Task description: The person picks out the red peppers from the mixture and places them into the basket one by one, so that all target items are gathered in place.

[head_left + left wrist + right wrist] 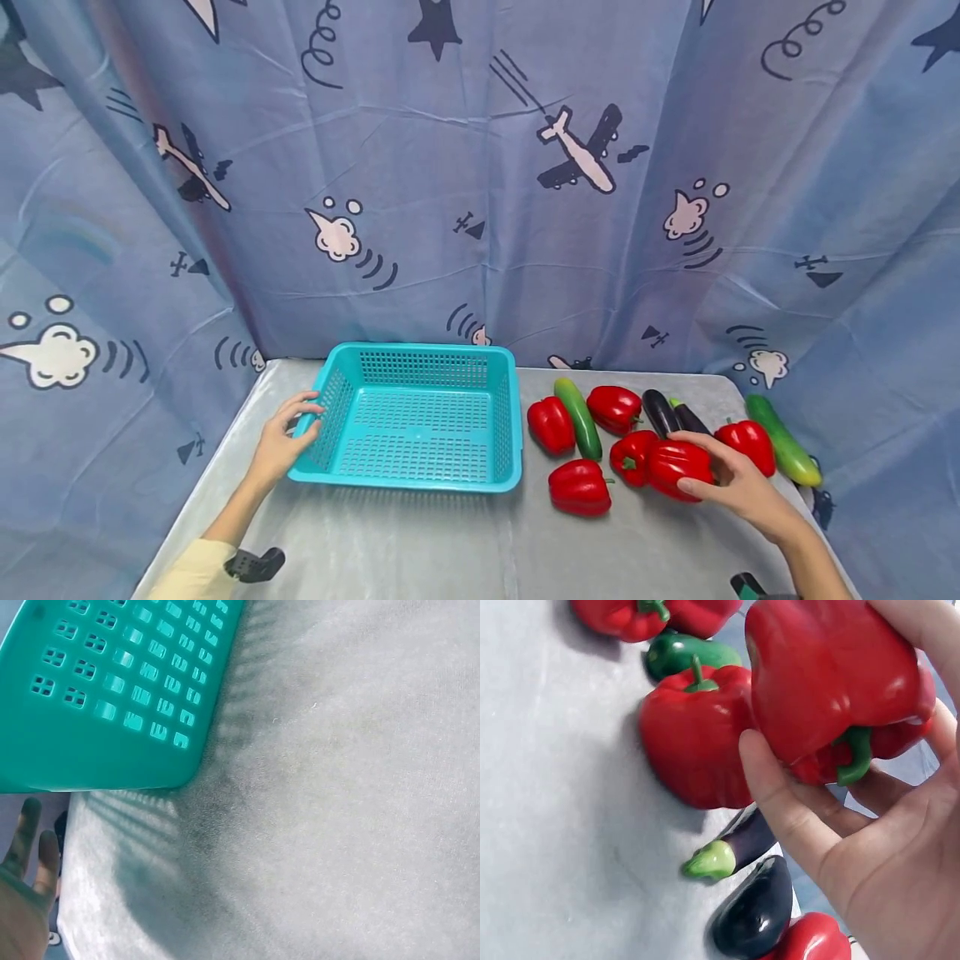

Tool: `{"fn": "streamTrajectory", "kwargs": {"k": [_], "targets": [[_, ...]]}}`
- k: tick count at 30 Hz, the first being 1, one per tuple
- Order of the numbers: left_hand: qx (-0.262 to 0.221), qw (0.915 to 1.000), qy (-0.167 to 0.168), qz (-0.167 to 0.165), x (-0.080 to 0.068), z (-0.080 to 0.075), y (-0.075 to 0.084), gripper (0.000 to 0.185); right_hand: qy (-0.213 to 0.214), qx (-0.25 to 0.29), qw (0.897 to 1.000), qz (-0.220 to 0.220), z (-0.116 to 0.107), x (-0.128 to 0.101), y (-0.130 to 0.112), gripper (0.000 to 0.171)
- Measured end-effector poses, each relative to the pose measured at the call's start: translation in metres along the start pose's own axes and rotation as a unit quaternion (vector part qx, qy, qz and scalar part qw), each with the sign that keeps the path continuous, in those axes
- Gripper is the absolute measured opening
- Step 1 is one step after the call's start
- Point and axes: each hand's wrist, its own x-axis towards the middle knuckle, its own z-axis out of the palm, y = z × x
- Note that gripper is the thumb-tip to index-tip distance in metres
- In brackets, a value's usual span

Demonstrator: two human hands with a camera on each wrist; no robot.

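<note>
1. Toward the right of the pale grey table (405,550), a glossy red bell pepper (671,464) is clamped between thumb and fingers of the right hand (741,486).
2. A loose pinch could drop it; a low sweep could roll the neighbouring red bell pepper (627,454).
3. By the teal plastic basket (408,486), the left hand (279,444) has fingers apart.

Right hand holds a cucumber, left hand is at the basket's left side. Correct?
Held item is wrong: the right hand holds a red pepper, clear in the right wrist view. The left hand is at the left side of the basket, as stated.
</note>
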Motion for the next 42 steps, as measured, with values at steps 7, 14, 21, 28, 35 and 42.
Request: {"fn": "streamTrajectory", "kwargs": {"k": [7, 14, 21, 28, 35, 42], "targets": [[-0.003, 1.0, 0.001, -0.004, 0.001, -0.001, 0.0, 0.02, -0.004, 0.037, 0.999, -0.008, 0.003, 0.007, -0.009, 0.071], [-0.004, 1.0, 0.004, -0.007, 0.001, -0.001, 0.001, 0.02, -0.003, 0.056, 0.998, -0.012, 0.011, 0.015, -0.019, 0.075], [-0.003, 1.0, 0.006, -0.005, 0.001, -0.001, 0.002, 0.02, -0.002, 0.085, 0.996, -0.035, 0.02, 0.028, -0.03, 0.073], [-0.004, 0.9999, 0.005, -0.008, -0.001, 0.0, 0.003, 0.02, 0.007, 0.09, 0.995, -0.046, 0.033, 0.044, -0.033, 0.071], [-0.006, 0.9999, 0.009, -0.005, -0.001, 0.0, 0.003, 0.019, 0.015, 0.085, 0.995, -0.059, 0.046, 0.061, -0.04, 0.071], [-0.003, 1.0, 0.008, 0.004, 0.001, 0.001, 0.002, 0.019, 0.026, 0.063, 0.996, -0.063, 0.058, 0.077, -0.055, 0.072]]}}
